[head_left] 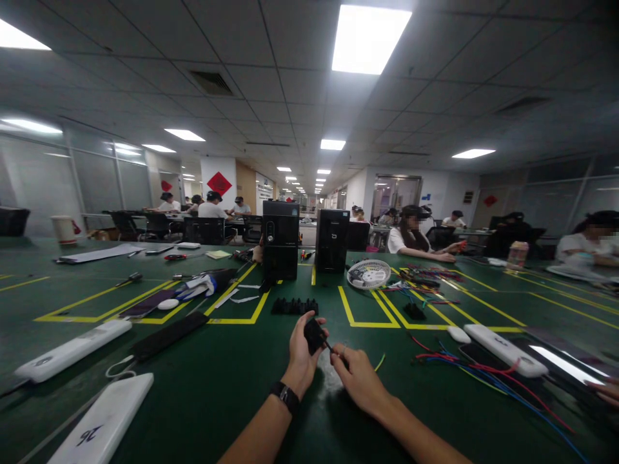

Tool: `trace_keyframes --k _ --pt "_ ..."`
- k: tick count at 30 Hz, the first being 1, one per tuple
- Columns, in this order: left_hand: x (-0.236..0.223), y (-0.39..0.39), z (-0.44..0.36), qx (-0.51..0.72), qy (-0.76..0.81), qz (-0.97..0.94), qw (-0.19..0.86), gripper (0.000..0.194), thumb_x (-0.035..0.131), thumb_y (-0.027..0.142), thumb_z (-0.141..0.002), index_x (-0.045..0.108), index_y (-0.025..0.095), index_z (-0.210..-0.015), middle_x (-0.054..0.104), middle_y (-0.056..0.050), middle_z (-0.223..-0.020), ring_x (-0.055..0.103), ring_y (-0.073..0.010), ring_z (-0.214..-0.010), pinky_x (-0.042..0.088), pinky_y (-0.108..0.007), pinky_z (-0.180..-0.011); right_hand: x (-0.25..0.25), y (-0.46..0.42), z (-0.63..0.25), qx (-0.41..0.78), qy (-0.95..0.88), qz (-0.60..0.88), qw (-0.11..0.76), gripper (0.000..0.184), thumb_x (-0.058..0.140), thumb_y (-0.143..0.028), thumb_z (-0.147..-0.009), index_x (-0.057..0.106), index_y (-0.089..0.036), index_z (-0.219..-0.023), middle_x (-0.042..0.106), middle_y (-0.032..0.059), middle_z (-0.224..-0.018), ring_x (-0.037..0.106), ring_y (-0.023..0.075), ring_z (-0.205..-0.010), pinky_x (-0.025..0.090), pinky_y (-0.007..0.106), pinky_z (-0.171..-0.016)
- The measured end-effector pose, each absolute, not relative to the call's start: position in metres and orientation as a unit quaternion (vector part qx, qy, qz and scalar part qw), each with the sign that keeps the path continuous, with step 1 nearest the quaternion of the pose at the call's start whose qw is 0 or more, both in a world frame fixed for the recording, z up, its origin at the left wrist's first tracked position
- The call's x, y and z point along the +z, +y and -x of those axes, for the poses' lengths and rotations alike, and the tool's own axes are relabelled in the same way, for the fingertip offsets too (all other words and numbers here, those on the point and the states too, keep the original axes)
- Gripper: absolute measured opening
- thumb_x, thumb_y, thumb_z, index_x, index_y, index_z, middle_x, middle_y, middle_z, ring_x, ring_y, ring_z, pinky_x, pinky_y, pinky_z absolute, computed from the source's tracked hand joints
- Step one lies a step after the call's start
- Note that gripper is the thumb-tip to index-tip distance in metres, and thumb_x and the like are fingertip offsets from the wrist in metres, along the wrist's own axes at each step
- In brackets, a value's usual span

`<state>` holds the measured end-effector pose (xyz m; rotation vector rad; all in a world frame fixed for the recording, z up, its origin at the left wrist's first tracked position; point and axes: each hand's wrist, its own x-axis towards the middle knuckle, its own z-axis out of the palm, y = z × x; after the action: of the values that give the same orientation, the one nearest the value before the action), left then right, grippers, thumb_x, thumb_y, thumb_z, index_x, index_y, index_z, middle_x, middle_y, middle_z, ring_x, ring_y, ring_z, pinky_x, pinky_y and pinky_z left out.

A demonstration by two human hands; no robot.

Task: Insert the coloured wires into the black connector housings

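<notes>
My left hand [300, 354], with a dark watch on its wrist, is closed around a small black block-shaped part [314, 335] whose exact kind I cannot make out. My right hand [355, 374] pinches a thin dark rod-like piece [329, 347] that points at the block's near right side; whether it enters the block is unclear. A short yellow-green wire [381, 362] shows just beyond the right hand, and I cannot tell if the fingers hold it. Ahead of the left hand lies a black strip with upright knobs [294, 306] on the green table [213, 386].
Two black computer cases [280, 241] stand ahead. A white round basket-like grille [368, 274] sits right of them, near loose wires [430, 283]. Red and blue wires [488, 374] lie at right by a white power bank [505, 350]. White long cases [75, 348] lie left. Other people sit beyond.
</notes>
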<state>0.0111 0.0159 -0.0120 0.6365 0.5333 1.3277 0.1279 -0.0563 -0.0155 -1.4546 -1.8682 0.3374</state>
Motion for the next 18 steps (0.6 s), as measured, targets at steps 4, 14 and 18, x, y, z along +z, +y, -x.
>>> trace_keyframes --k 4,14,18 --pt "-0.011 0.013 -0.011 0.609 0.242 -0.312 0.688 0.033 0.053 0.038 -0.08 0.053 0.02 -0.107 0.063 -0.005 -0.084 0.059 -0.0145 -0.062 0.044 -0.026 -0.055 -0.017 -0.057 -0.127 0.141 -0.729 0.576 0.343 0.024 0.038 -0.025 -0.09 0.058 -0.018 -0.079 0.06 0.0008 -0.069 0.057 0.0143 -0.066 0.032 0.022 -0.061" --pt "-0.012 0.008 -0.015 0.622 0.169 -0.369 0.67 0.03 0.053 0.035 -0.078 0.054 0.017 -0.103 0.063 -0.005 -0.078 0.059 -0.0148 -0.061 0.043 -0.026 -0.057 -0.022 -0.052 -0.126 0.218 -0.713 0.546 0.382 0.052 0.025 -0.042 -0.096 0.061 -0.016 -0.069 0.055 0.0 -0.063 0.052 0.0127 -0.064 0.032 0.022 -0.061" --pt "-0.006 0.001 -0.014 0.622 0.169 -0.414 0.643 0.026 0.051 0.035 -0.08 0.057 0.015 -0.096 0.064 -0.006 -0.079 0.058 -0.0151 -0.063 0.043 -0.026 -0.06 -0.028 -0.045 -0.128 0.278 -0.686 0.538 0.403 0.063 0.022 -0.057 -0.093 0.049 -0.015 -0.055 0.044 -0.0018 -0.05 0.043 0.0107 -0.052 0.028 0.022 -0.054"
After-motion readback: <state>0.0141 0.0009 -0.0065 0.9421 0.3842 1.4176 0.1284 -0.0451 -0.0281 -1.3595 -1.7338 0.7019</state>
